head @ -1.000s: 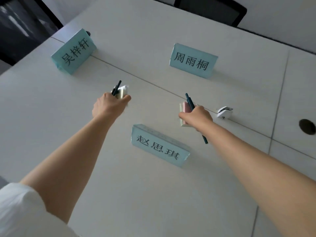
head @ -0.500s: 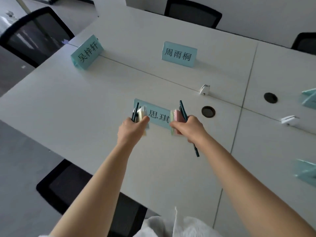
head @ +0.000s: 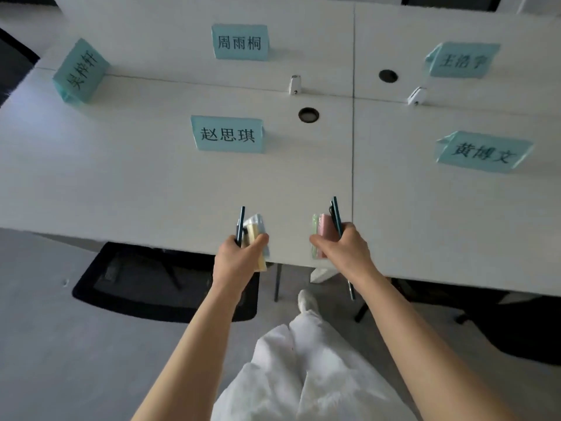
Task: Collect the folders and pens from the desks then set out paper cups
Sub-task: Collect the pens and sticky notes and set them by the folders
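— What is in the left hand point(head: 239, 259)?

— A dark teal pen point(head: 240, 223), held upright with its tip pointing away, and beside it a small pale yellow folder point(head: 254, 235) with a clear, glossy cover — both pinched in one closed grip at the near edge of the worktop point(head: 151, 183).

— And the right hand point(head: 341, 249)?

— Two dark pens point(head: 335, 217), pressed together and slanting up and slightly left; one lower end shows below the wrist. Against them sits a pink folder point(head: 326, 227), with a pale green folder point(head: 315, 227) on its left side, all clasped together.

— Do the two bundles touch?

— No, they stay apart, side by side.
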### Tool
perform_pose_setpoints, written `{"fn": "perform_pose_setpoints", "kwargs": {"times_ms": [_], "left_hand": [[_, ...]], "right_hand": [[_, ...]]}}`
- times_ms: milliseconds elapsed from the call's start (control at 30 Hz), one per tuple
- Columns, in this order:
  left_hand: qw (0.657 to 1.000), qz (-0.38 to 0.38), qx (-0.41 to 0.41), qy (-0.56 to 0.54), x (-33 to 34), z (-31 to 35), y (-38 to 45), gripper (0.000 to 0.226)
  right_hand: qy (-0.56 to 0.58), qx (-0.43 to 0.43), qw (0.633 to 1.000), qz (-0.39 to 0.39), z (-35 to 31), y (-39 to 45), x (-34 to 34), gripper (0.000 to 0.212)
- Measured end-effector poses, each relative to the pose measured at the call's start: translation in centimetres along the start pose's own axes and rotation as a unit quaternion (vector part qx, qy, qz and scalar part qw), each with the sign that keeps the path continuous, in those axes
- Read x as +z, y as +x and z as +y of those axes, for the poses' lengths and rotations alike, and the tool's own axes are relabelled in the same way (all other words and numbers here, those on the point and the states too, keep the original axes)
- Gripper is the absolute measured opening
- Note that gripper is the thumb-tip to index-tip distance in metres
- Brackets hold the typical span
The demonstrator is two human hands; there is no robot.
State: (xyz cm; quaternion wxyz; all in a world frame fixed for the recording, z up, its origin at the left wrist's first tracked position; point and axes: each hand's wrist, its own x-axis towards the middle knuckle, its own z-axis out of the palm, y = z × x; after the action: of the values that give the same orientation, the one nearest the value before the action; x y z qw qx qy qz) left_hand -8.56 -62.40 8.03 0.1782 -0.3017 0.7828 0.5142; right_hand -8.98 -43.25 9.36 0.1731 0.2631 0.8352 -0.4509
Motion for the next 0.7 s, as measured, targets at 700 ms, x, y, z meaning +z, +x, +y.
{"fn": "perform_pose_setpoints", "kwargs": {"times_ms": [700], "left_hand": [[0.961, -0.194, 0.11, 0.165, 26.1, -1.2, -20.2, 0.037]], "right_hand": [[0.171, 0.095, 0.967, 0.164, 27.0, -15.9, -21.8, 0.043]]}}
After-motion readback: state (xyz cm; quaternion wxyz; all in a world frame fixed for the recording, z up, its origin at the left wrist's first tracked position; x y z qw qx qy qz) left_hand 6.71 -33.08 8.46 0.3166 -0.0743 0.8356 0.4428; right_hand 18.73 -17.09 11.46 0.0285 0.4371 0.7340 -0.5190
